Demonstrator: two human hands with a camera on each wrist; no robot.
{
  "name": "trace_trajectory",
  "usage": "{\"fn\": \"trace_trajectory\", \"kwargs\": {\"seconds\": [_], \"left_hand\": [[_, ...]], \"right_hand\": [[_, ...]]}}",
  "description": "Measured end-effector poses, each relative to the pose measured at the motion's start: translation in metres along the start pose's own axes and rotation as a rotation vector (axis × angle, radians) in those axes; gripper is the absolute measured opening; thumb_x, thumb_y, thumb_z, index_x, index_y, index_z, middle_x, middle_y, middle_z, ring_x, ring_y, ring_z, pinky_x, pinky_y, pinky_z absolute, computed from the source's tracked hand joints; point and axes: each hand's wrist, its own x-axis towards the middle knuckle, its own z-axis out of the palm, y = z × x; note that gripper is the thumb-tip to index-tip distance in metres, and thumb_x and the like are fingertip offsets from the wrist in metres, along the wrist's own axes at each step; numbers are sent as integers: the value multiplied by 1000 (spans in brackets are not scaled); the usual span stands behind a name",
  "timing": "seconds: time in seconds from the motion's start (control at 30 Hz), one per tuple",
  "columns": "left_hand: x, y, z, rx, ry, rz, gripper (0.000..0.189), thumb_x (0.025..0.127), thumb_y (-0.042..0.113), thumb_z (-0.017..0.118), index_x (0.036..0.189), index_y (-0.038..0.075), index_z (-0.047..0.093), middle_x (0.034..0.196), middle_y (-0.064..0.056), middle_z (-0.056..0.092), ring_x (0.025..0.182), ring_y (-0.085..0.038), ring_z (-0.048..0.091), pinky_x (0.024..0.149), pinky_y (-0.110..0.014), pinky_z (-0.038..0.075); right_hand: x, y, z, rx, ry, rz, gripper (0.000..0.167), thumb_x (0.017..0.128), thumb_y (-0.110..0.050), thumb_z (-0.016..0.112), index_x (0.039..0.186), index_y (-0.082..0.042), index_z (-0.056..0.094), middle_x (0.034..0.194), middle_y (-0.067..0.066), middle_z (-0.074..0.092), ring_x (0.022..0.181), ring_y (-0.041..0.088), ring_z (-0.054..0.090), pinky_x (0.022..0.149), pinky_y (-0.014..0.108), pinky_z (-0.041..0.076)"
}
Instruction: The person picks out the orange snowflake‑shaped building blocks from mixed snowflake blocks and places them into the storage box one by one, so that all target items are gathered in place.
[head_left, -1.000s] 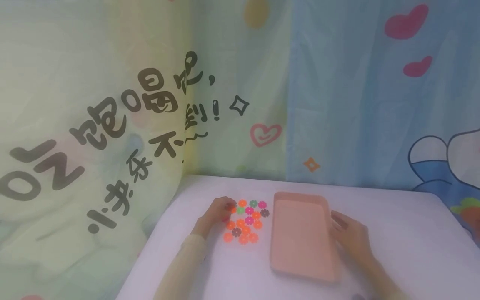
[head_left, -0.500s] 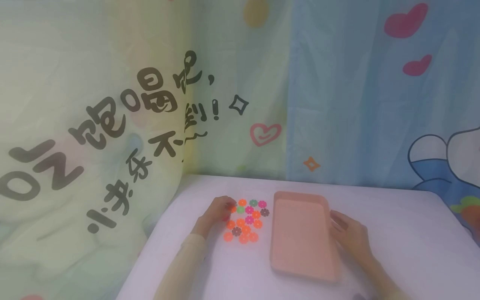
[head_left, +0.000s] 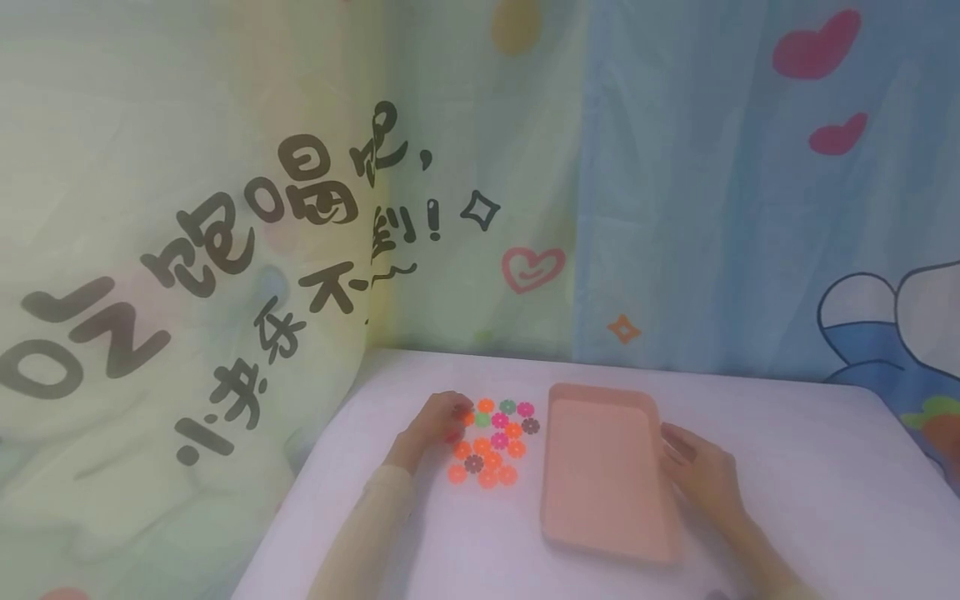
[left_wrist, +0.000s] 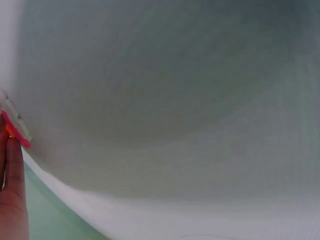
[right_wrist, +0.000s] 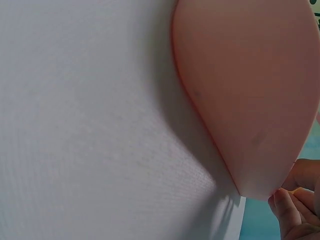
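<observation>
A: Here's the left hand, lower middle of the head view, right at the left edge of the flower-shaped pieces. Is it pinching one?

B: Can't call it! The left wrist view catches only some fingers at its left edge, tips meeting a red-pink piece with a pale scalloped piece just beside it — a grip or a mere touch, I cannot tell.

A: And the rest of the bunch?

B: A loose cluster on the pale surface, lower middle of the frame: mostly orange, with magenta, green and brown mixed in, some of them touching.

A: Over to the right hand, lower right!

B: That one's plain — thumb and fingers pinching the rim of the pink tray. The right wrist view shows it at lower right.

A: So the tray sits between the cluster and that hand.

B: With printed curtains above, black lettering at left, pink hearts at upper right
</observation>
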Motion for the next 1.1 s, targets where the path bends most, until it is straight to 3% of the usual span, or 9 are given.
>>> {"fn": "trace_trajectory", "kwargs": {"seconds": [0.27, 0.67, 0.83, 1.1], "left_hand": [[-2, 3, 0, -16, 25, -48, 41, 86, 8, 72, 125, 14, 61, 121, -1, 60, 119, -24, 52, 101, -44, 44], [-2, 20, -2, -105, 59, -47, 46, 86, 8, 70, 130, 13, 58, 123, -2, 58, 118, -24, 51, 95, -42, 49], [2, 27, -2, -87, 69, -9, 45, 88, 12, 70, 131, 14, 58, 121, 2, 59, 114, -20, 54, 94, -38, 50], [12, 46, 3, -83, 90, 139, 44, 88, 12, 72, 129, 9, 58, 118, -1, 60, 109, -21, 58, 91, -35, 51]], "right_hand": [[-3, -2, -1, 25, 1, 17, 51, 93, -13, 62, 142, -5, 46, 140, 18, 51, 119, 35, 57, 87, 37, 51], [-6, -5, 6, -4, 15, 46, 47, 101, -23, 52, 144, -9, 45, 141, 20, 50, 128, 42, 46, 96, 56, 44], [-8, -11, 5, -25, 30, 29, 46, 100, -18, 53, 144, -7, 46, 139, 21, 51, 127, 44, 46, 97, 57, 43], [-10, -12, 5, -37, 44, 5, 46, 98, -15, 55, 143, -6, 47, 137, 22, 53, 126, 44, 48, 95, 58, 44]]}}
